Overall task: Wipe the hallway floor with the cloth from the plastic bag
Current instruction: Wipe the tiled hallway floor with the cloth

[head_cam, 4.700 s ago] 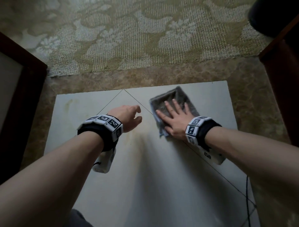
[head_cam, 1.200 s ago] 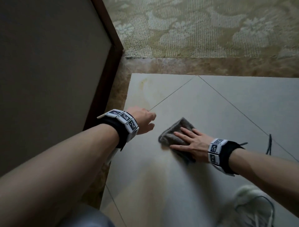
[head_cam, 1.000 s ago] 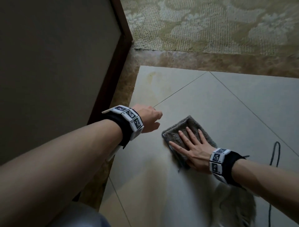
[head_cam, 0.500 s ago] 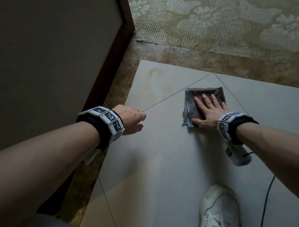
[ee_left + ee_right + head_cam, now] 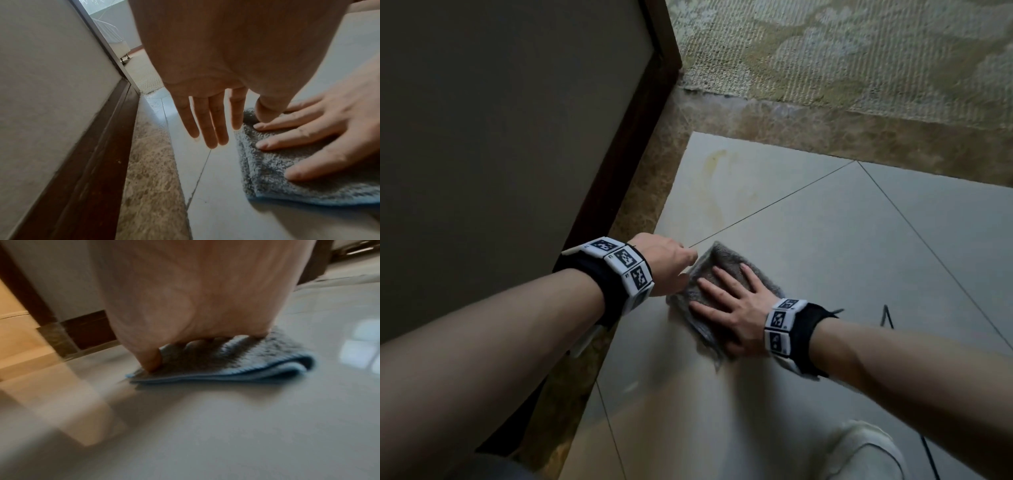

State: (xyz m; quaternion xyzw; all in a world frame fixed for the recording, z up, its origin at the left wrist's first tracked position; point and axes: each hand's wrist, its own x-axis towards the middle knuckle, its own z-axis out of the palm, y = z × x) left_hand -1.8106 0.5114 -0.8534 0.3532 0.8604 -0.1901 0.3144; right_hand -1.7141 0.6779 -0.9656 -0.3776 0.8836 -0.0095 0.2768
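Head view: right hand flat, pressing cloth on floor; left hand relaxed, empty; keep pressure even, overlap strokes toward stain

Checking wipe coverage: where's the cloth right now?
In the head view the cloth lies flat on the pale floor tile at centre, under the right hand, with the left hand just beside it, near the dark baseboard.
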